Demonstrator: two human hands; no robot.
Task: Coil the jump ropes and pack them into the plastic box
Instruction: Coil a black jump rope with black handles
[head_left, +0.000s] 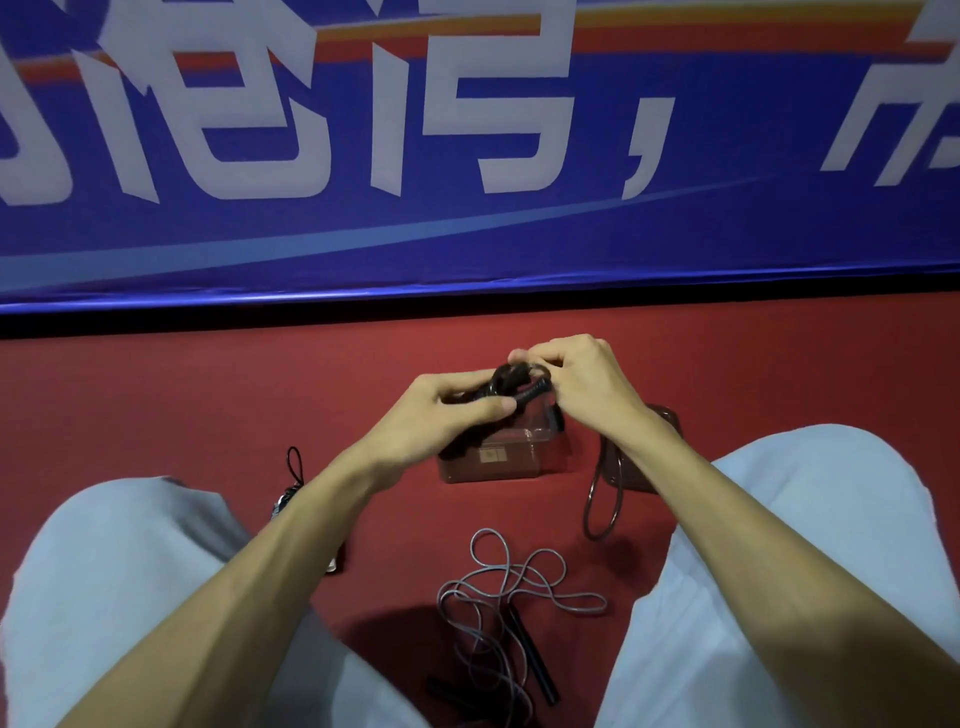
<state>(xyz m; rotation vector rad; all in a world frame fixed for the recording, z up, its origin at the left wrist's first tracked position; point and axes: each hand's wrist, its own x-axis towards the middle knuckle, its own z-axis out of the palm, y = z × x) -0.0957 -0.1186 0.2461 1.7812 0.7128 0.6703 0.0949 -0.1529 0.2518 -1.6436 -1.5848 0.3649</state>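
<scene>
Head view, looking down past both forearms: the left hand (457, 410) and the right hand (584, 384) meet over the middle of the red floor, and between them sits a coiled black jump rope (511, 382). The left hand's fingers and thumb are curled round the near-left end of the bundle, where a ribbed black handle pokes out. The right hand pinches the far-right side of the coils with bent fingers. Both hands grip the rope, so it is held off the floor.

Directly below and just nearer than the hands stands a clear rectangular plastic box (493, 460), its top open; the bundle hangs over its far edge, and part of the rope seems to dip inside, though the hands hide how much.

Right of the box, partly behind the right wrist, lies a brown-tinted transparent piece (657, 457), with a dark loop of cord (602, 501) running out from it toward the near side. Near the person, between the knees, a loose grey jump rope (514, 587) lies in tangled loops with its black stick handles (535, 660) nearest. Left of the box, a small black object with a cord loop (294, 467) is half hidden by the left forearm.

Light grey trousers (130, 597) cover both knees. Along the far side runs a blue banner with large white characters (467, 130).
</scene>
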